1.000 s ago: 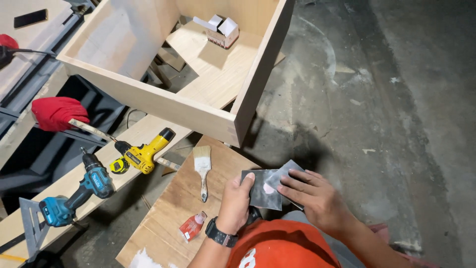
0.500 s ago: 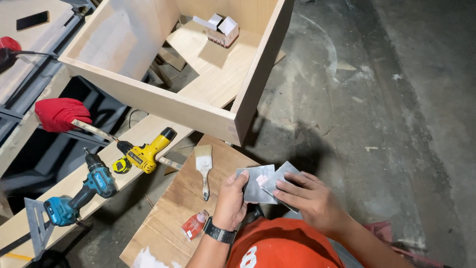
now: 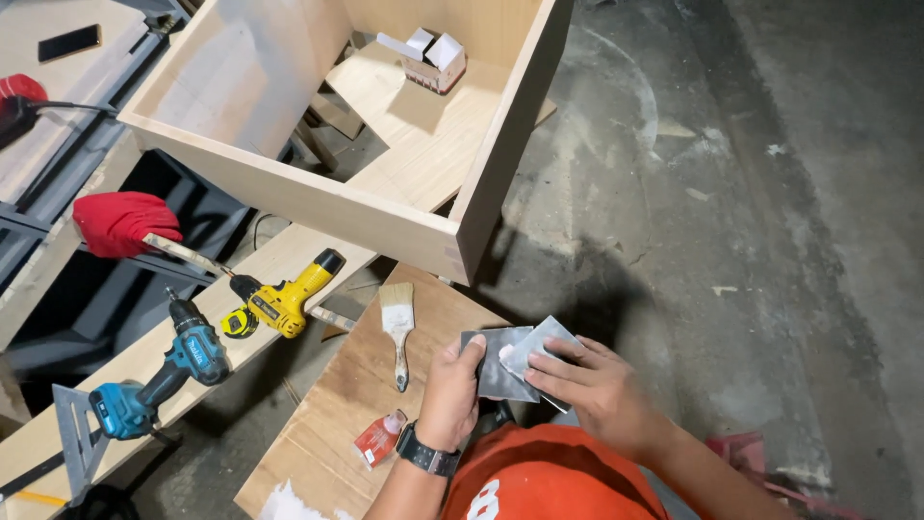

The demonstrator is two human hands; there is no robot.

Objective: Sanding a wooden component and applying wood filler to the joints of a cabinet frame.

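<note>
1. At lower centre of the frame, the left hand [image 3: 450, 390] and right hand [image 3: 589, 388] both grip a grey sheet of sandpaper [image 3: 508, 358], fingers closed on its edges.
2. Just left of it, a paintbrush [image 3: 397, 321] lies on a plywood board [image 3: 327, 414].
3. Further left, a yellow drill [image 3: 285, 299] and a teal drill [image 3: 159, 373] rest on a plank [image 3: 289, 255].
4. An open wooden box [image 3: 318, 202] fills the upper frame.
</note>
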